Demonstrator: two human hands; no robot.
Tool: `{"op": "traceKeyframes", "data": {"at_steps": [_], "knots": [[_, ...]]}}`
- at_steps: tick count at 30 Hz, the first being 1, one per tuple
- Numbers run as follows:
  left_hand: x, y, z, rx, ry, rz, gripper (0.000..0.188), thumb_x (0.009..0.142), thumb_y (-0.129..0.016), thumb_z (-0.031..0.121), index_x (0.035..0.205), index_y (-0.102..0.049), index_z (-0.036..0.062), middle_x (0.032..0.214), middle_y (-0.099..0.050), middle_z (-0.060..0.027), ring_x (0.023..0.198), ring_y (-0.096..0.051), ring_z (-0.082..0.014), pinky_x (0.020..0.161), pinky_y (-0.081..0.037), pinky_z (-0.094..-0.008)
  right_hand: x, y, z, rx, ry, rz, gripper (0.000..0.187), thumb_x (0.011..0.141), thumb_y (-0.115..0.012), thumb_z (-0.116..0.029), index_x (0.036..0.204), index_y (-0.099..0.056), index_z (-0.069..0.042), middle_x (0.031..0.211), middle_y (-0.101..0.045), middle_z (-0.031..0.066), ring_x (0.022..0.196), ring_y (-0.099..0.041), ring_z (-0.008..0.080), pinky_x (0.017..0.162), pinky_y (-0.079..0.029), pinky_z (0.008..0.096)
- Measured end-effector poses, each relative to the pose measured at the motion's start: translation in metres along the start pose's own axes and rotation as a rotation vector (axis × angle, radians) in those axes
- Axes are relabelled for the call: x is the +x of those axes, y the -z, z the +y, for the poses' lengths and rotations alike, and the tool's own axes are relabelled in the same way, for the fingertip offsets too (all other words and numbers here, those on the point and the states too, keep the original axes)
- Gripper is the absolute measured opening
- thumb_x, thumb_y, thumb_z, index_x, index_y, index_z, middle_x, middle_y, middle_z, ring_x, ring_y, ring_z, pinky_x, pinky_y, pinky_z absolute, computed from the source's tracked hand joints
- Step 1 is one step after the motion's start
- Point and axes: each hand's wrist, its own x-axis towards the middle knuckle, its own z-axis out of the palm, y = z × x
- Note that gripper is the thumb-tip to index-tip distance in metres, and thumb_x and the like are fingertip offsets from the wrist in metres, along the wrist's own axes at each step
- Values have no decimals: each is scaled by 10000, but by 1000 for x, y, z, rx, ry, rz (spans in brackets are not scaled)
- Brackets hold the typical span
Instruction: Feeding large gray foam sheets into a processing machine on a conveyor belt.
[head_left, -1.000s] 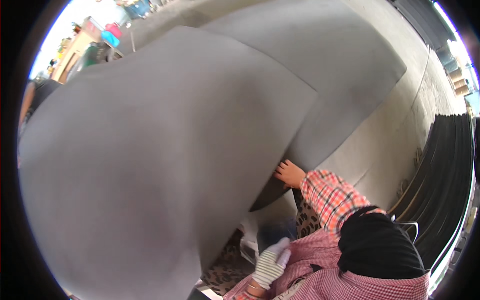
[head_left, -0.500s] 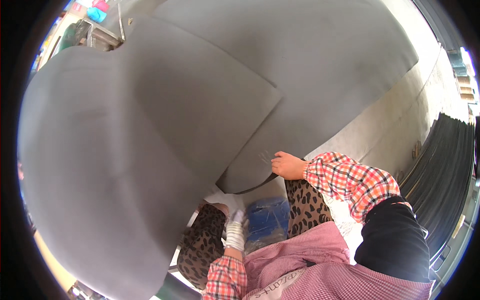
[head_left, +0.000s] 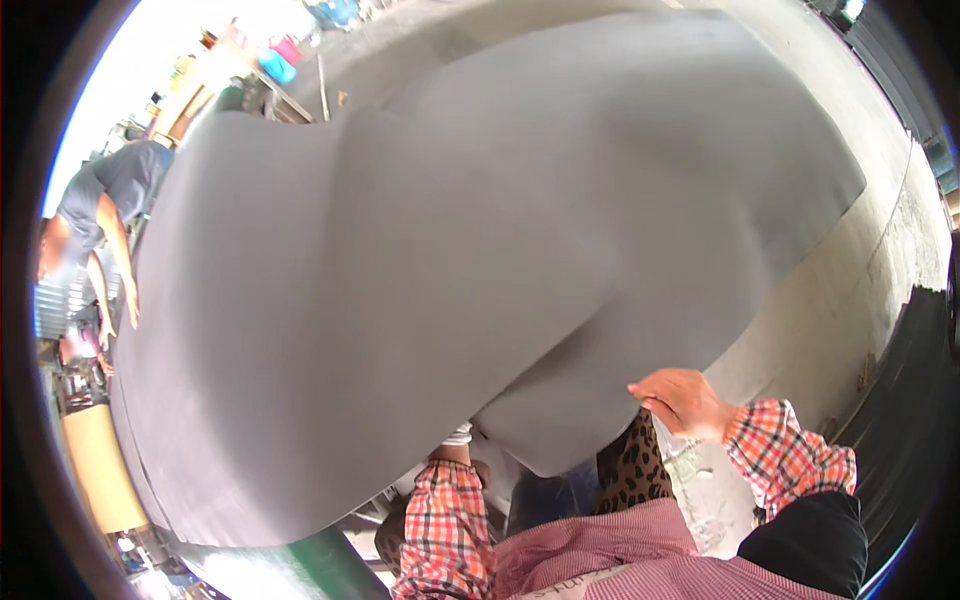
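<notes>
A large grey flexible sheet (head_left: pixel 480 230) spreads before me, its near part folded or overlapping above a lower grey layer (head_left: pixel 570 400). My right hand (head_left: pixel 685 402) is closed at the near right edge of the lower layer, thumb and fingers pinching there. My left hand (head_left: pixel 458 437), in a white glove, reaches up to the near edge of the upper layer; its fingers are hidden behind the grey material. Below the sheet, between my legs in leopard-print trousers (head_left: pixel 640 465), a dark blue thing (head_left: pixel 550 497) partly shows.
At the far left a person (head_left: pixel 110 200) bends with hands by the sheet's edge. A tan roll (head_left: pixel 103 470) lies at the lower left, near a green cylinder (head_left: pixel 340 560). Black stacked sheets (head_left: pixel 900 390) stand at the right on the concrete floor (head_left: pixel 810 310).
The upper layer has shifted right over the lower one, covering its corner and hanging in a curve. My left hand has risen to its edge. The person at left has come into view.
</notes>
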Motion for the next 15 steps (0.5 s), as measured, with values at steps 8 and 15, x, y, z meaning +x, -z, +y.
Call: {"op": "traceKeyframes", "data": {"at_steps": [8,15], "knots": [[23,-57,70,-350,368,249,470,889,-507,349,1256,-488,57,1140,-589,-120,1092,-519,-211,984,-362,-338,-53,28,8,-1,-181,274,207,771,-534,78,939,-589,-31,926,-631,90,791,-626,228,677,-491,321],[114,151,207,-672,-13,151,583,861,-542,331,1387,-321,212,950,-624,-223,893,-589,-399,801,-470,-440,-64,25,34,391,-433,775,167,809,-428,110,916,-522,22,822,-540,73,783,-537,164,722,-405,244]]}}
